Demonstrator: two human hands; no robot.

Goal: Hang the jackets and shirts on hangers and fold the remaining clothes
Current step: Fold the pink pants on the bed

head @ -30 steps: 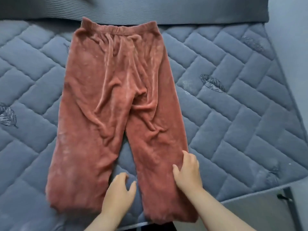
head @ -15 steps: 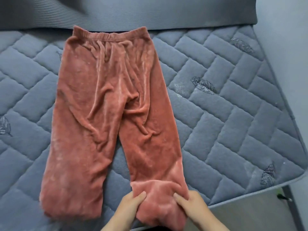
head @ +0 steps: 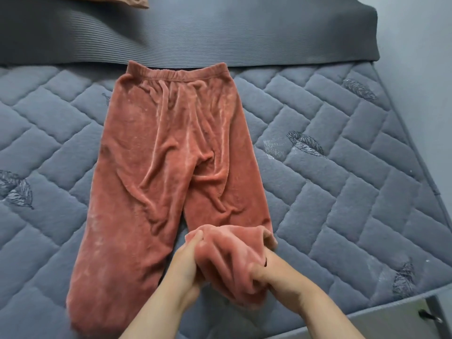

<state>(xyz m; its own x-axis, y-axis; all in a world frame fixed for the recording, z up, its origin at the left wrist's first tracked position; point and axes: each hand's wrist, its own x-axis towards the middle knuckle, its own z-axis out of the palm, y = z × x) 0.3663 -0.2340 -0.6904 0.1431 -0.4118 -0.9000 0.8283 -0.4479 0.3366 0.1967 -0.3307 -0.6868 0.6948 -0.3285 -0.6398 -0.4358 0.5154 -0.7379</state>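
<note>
A pair of rust-red velvety trousers (head: 159, 155) lies flat on a grey quilted mattress (head: 342, 192). The waistband sits at the far end, touching a dark ribbed mat (head: 220, 33), and the 2 legs point toward the person, so the long axis runs near to far. The left hand (head: 186, 270) and right hand (head: 281, 282) each pinch the raised, bunched hem of the leg on the person's right. Folding looks barely begun: the other leg lies flat, and no fold is complete.
</note>
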